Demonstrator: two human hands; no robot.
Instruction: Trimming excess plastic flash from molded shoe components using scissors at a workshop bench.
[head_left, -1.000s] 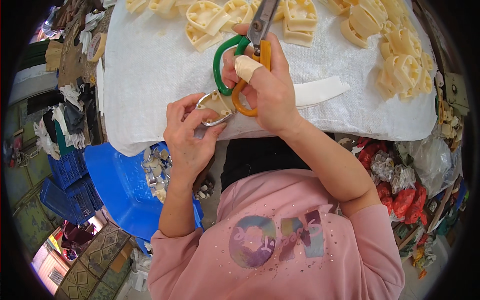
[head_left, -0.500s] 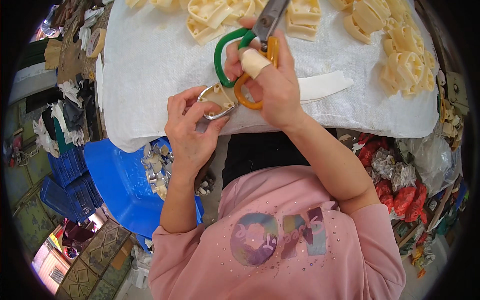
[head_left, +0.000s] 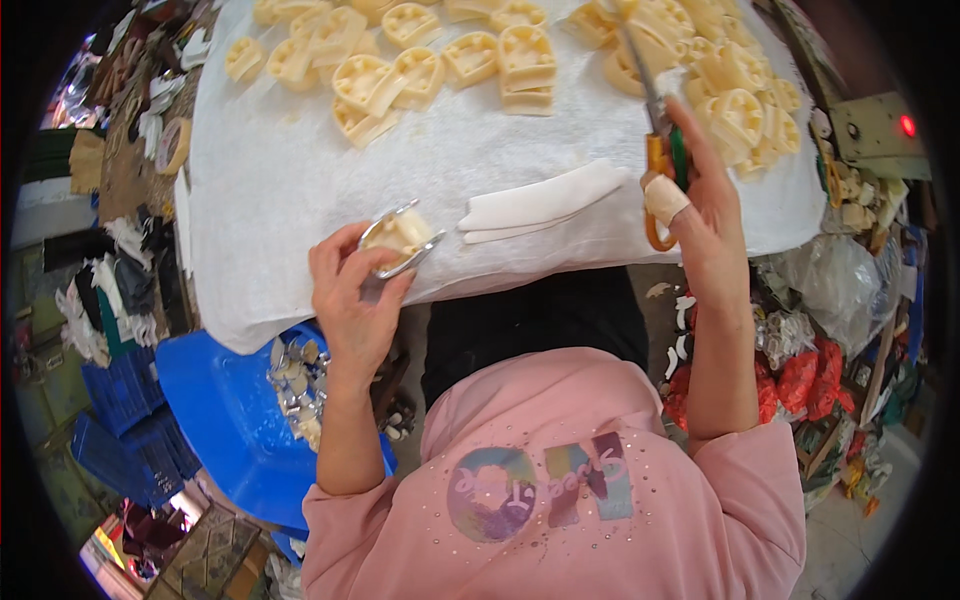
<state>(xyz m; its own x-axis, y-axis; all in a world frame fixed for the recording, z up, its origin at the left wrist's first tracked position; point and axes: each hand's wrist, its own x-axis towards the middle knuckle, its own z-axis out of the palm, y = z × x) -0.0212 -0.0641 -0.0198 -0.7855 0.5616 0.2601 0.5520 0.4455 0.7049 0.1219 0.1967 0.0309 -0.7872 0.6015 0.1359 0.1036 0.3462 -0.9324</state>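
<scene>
My left hand [head_left: 352,305] pinches a small cream plastic frame [head_left: 398,236] rimmed by a shiny silver band, just above the near edge of a white cloth-covered table [head_left: 300,185]. The band's ends stick out on the frame's right side. Off to the right, my right hand [head_left: 712,230] is closed round scissors [head_left: 655,150] with one orange and one green handle, blades pointing away from me. A beige wrap covers its thumb. Between my hands lie white curved strips [head_left: 545,200], overlapping. Farther back are many loose cream frames [head_left: 415,75], heaped up at the right [head_left: 735,115].
Below the table's left side, a blue tub [head_left: 215,400] contains several silver-banded pieces [head_left: 300,385]. Blue crates [head_left: 135,390] stand farther left. A tape roll [head_left: 173,147] rests at the left edge. Red bags [head_left: 810,385] and clear plastic [head_left: 840,275] lie low on the right.
My right hand has carried the scissors away from the frame, out to the right. The left hand keeps the frame, now tilted. My view has shifted, showing more of the cream frames and both strips.
</scene>
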